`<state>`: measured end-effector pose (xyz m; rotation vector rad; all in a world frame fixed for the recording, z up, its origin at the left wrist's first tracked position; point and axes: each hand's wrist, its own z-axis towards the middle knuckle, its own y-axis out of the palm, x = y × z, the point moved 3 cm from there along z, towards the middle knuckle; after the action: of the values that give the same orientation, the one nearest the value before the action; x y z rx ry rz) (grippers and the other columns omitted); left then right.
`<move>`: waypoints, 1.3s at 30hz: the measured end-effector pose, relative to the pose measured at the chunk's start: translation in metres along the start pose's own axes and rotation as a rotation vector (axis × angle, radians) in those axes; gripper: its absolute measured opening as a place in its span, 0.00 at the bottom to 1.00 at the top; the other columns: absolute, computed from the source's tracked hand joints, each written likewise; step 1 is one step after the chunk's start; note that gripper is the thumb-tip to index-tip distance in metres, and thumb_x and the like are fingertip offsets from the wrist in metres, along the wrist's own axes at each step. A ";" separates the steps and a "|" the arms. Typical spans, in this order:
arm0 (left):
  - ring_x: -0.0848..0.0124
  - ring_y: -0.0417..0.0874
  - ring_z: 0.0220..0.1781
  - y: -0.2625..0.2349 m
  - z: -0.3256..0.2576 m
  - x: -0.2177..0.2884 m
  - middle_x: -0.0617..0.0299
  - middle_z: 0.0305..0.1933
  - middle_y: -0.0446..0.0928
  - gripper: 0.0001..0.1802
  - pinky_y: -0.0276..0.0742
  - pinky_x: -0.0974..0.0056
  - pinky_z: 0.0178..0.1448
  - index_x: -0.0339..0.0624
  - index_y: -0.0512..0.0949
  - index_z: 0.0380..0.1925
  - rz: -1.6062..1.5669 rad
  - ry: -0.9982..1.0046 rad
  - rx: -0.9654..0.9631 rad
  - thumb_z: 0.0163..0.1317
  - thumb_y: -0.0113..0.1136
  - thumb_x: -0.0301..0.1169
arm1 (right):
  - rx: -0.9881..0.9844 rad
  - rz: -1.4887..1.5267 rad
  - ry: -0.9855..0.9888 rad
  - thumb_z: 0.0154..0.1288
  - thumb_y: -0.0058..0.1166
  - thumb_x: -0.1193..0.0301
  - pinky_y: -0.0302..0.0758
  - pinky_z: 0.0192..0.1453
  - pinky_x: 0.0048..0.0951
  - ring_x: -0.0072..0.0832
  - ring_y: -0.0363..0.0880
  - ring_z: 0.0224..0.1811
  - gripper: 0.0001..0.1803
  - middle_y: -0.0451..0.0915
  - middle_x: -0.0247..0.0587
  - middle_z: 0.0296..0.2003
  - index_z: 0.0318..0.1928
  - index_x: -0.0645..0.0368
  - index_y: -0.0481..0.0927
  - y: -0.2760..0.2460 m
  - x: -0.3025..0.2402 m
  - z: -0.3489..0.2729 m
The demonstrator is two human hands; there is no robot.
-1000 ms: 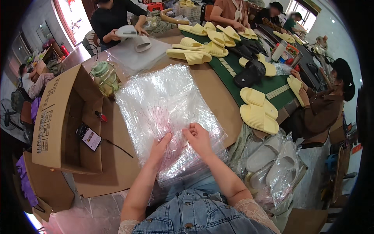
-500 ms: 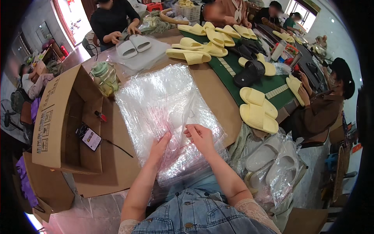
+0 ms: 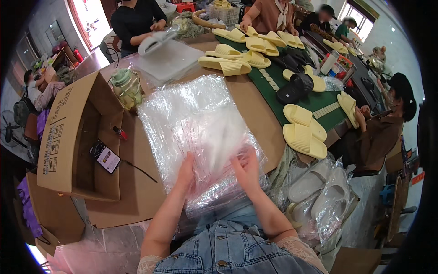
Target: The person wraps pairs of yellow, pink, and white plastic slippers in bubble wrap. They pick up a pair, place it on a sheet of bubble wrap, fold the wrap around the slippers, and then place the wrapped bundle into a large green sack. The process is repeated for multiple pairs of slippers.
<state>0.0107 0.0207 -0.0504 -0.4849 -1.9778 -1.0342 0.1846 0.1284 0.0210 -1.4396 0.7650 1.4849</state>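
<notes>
At the centre of the frame a stack of clear plastic bags point(image 3: 198, 132) lies on the brown table point(image 3: 255, 109). The left hand point(image 3: 185, 172) rests flat on its lower edge, fingers apart, while the right hand point(image 3: 246, 169) pinches the top bag's near edge. An open cardboard box point(image 3: 73, 137) stands at left, and yellow slippers point(image 3: 303, 130) lie at right.

I'm working with 1 head-worn fisheye view; it's looking steeply down and forward, sitting close over my forearms; the table point(image 3: 255, 109) is stretching away toward the bending upper rim.
</notes>
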 end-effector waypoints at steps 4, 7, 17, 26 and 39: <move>0.64 0.72 0.66 -0.005 0.001 0.000 0.53 0.66 0.72 0.36 0.65 0.62 0.71 0.33 0.67 0.67 -0.009 -0.037 0.000 0.77 0.37 0.55 | 0.247 -0.008 -0.232 0.61 0.62 0.74 0.67 0.54 0.29 0.27 0.67 0.51 0.28 0.69 0.43 0.52 0.60 0.64 0.67 -0.022 -0.006 0.001; 0.64 0.73 0.65 0.013 -0.012 0.015 0.53 0.65 0.73 0.37 0.65 0.62 0.70 0.31 0.68 0.66 0.033 -0.045 0.038 0.77 0.37 0.55 | 0.328 -0.161 -0.461 0.59 0.60 0.77 0.67 0.52 0.31 0.31 0.69 0.47 0.22 0.70 0.45 0.48 0.54 0.64 0.70 -0.036 -0.022 0.000; 0.65 0.73 0.65 -0.002 0.001 0.005 0.54 0.64 0.74 0.35 0.64 0.63 0.70 0.30 0.69 0.65 0.224 0.044 -0.006 0.77 0.41 0.53 | 0.059 -0.151 -0.104 0.53 0.72 0.67 0.69 0.46 0.30 0.28 0.70 0.40 0.26 0.74 0.38 0.41 0.48 0.62 0.73 -0.010 -0.015 0.009; 0.65 0.71 0.67 0.000 -0.001 0.005 0.53 0.66 0.72 0.36 0.62 0.63 0.71 0.30 0.68 0.66 0.208 -0.009 0.020 0.76 0.43 0.54 | 0.103 0.319 0.093 0.66 0.57 0.76 0.72 0.40 0.19 0.17 0.75 0.37 0.18 0.78 0.37 0.39 0.55 0.68 0.74 -0.039 0.026 0.031; 0.64 0.71 0.67 -0.013 0.009 -0.008 0.51 0.66 0.72 0.37 0.62 0.62 0.72 0.29 0.69 0.65 0.198 0.011 0.051 0.75 0.44 0.54 | 0.031 0.458 0.256 0.67 0.53 0.77 0.75 0.30 0.21 0.18 0.77 0.24 0.05 0.81 0.36 0.28 0.38 0.64 0.81 -0.040 0.038 0.036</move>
<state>0.0027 0.0213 -0.0664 -0.6317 -1.8982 -0.8587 0.2090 0.1843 -0.0057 -1.5140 1.3397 1.6281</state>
